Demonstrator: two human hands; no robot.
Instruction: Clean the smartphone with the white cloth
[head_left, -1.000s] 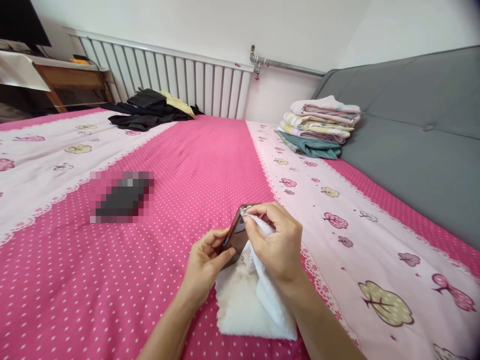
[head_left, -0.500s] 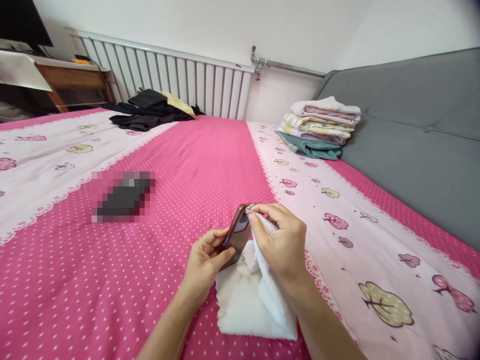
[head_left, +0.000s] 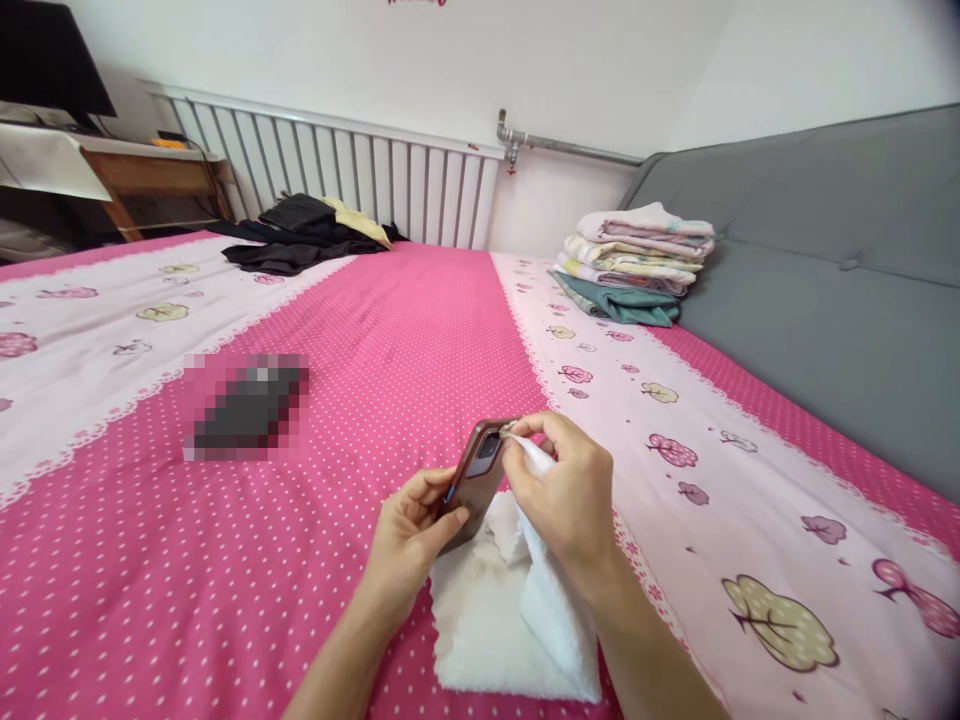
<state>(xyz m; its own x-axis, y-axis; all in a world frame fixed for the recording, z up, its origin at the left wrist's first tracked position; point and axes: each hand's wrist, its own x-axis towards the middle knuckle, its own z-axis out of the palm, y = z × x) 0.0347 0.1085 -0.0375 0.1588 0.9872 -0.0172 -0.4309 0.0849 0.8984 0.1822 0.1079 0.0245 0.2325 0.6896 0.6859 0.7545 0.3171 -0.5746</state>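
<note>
My left hand (head_left: pixel 409 535) grips a brown-cased phone (head_left: pixel 477 478) by its lower edge, holding it tilted up with its back and camera toward me. My right hand (head_left: pixel 566 495) pinches a fold of a white fluffy cloth (head_left: pixel 502 625) against the phone's upper right edge. The cloth hangs from that hand and spreads over the pink dotted bedspread (head_left: pixel 360 380) just in front of me.
A dark blurred object (head_left: pixel 247 408) lies on the bedspread to the left. Dark clothes (head_left: pixel 300 232) are heaped by the white radiator (head_left: pixel 360 180). Folded laundry (head_left: pixel 637 265) is stacked against the grey headboard (head_left: pixel 825 280) on the right. A wooden desk (head_left: pixel 142 175) stands far left.
The view tipped slightly downward. The phone turned a little more face-on to me while my right hand kept the cloth pressed at its top edge.
</note>
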